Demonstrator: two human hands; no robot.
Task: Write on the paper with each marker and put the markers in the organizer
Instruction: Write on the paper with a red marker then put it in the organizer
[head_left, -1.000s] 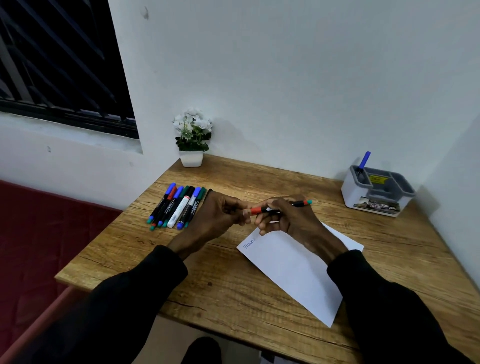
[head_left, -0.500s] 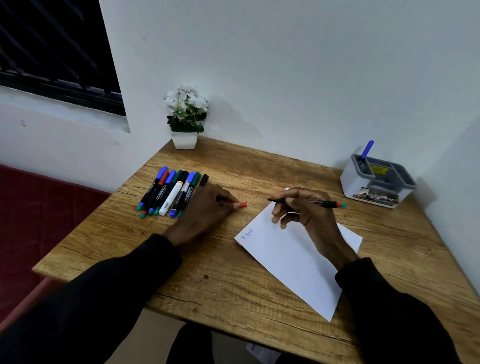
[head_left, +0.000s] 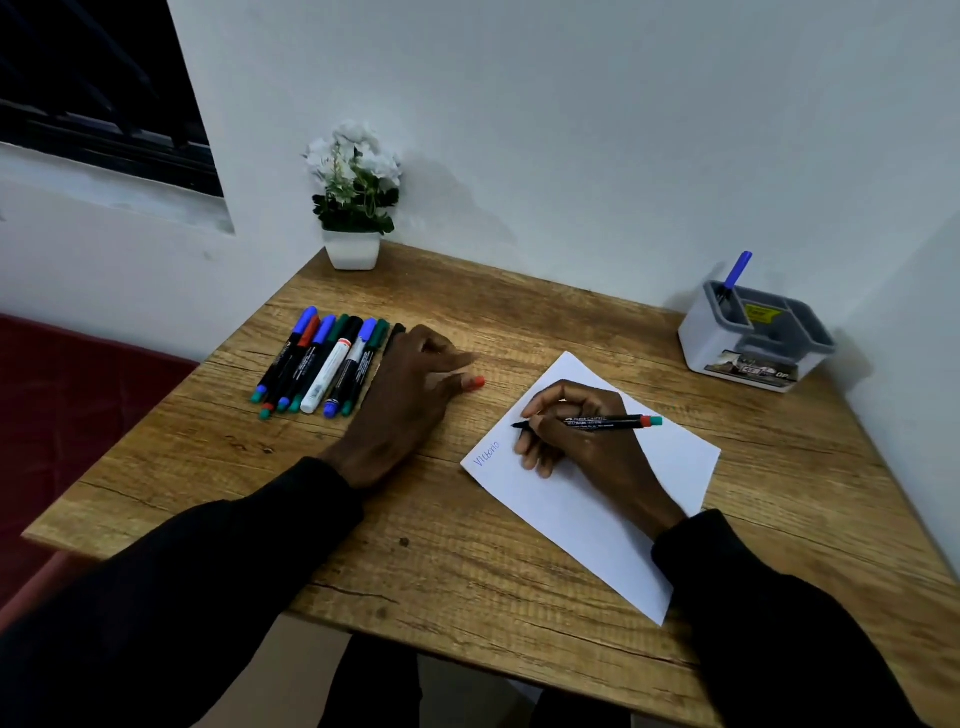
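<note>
Right hand (head_left: 582, 441), centre right, grips an uncapped black marker (head_left: 602, 422) with its tip over the white paper (head_left: 597, 519). Left hand (head_left: 410, 400) rests on the worktop (head_left: 457, 566), pinching the red cap (head_left: 475, 383). Remaining markers (head_left: 322, 364) lie in a row at upper left; the organizer (head_left: 727, 343) stands at upper right.

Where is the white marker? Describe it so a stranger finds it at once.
On the brown wooden table, look left, in front of the white flower pot. A row of capped markers lies there beside the left hand. The white-barrelled marker sits mid-row; its neighbours all have black barrels.
</note>
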